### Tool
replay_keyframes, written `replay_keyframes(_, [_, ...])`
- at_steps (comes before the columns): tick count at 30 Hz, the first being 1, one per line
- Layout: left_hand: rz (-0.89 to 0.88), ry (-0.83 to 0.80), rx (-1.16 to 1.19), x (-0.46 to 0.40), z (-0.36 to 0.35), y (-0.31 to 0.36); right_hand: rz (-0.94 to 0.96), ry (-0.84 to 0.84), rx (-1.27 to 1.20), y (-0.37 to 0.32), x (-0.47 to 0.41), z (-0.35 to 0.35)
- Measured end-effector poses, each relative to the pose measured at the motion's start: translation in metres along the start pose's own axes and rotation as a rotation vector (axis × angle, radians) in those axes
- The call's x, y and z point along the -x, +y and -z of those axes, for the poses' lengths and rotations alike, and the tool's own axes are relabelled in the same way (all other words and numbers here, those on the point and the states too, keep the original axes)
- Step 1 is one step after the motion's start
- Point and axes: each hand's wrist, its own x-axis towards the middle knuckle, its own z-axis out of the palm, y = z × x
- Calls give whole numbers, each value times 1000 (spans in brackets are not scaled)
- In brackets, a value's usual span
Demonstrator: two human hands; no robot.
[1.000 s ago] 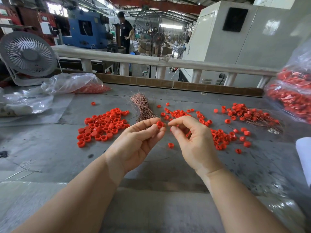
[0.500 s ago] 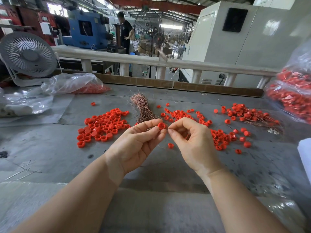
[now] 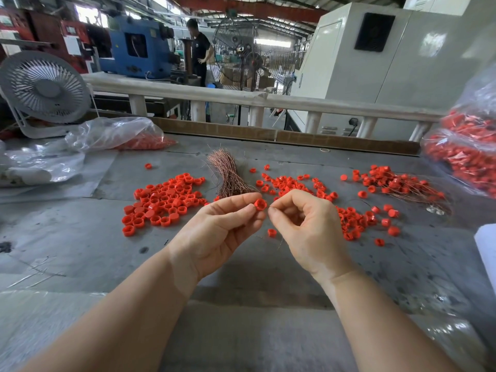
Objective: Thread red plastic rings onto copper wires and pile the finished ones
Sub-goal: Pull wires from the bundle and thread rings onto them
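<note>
While the left hand (image 3: 220, 232) pinches one red ring (image 3: 259, 204) between thumb and fingers above the bench (image 3: 80, 242), the right hand (image 3: 308, 232) has thumb and forefinger pressed together just beside it; wire too thin to confirm. Loose rings (image 3: 163, 204) lie left, copper wire bundle (image 3: 228, 175) behind, finished pile (image 3: 397, 183) far right.

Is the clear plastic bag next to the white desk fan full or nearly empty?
Nearly empty. The clear bag lies slumped flat on the table, with only a thin layer of red pieces at its right end.
</note>
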Motion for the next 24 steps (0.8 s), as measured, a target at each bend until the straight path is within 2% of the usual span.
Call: replay_keyframes(24, [29,6,40,1,0,2,14,-9,1,0,0,1])
